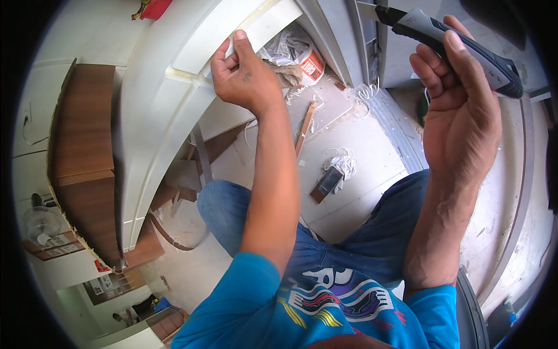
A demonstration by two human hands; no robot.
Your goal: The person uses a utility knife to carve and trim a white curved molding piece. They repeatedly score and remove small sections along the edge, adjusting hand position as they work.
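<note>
Knife (427, 29) lies across the right hand (459, 110), pinched between thumb and fingers; handle end to the right, blade end up-left, well apart from the left hand (247, 78), presumably to keep the edge clear of it. Left thumb and fingers close narrow at the panel (203, 46) edge, probably steadying or feeling it; whether something thin sits between, cannot tell. Beyond: bucket (314, 65) with rags, wood strip (306, 129), dark block (328, 181) on floor.
</note>
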